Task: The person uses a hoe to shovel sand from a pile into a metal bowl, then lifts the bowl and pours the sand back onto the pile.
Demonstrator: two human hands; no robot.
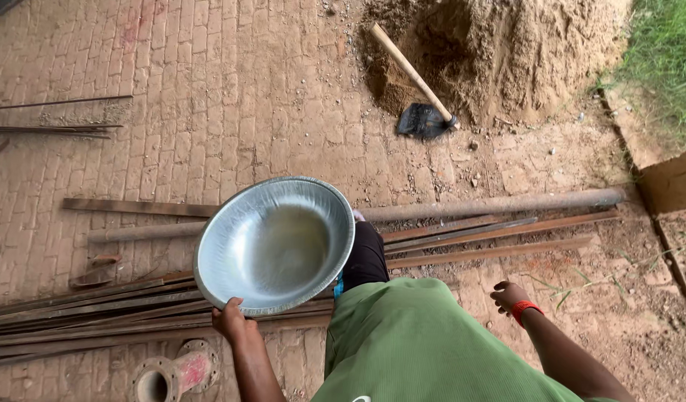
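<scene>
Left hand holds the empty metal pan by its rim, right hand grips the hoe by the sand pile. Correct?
Not quite. In the head view the right hand is empty; the hoe lies against the sand pile. The left hand does hold the empty metal pan by its rim.

Green shirt (410, 335), black trousers (365, 253), red wristband (523, 309) (right wrist), bare forearms.

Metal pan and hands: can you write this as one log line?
left hand: grips metal pan rim | right hand: empty, open | hoe: by sand pile
</scene>
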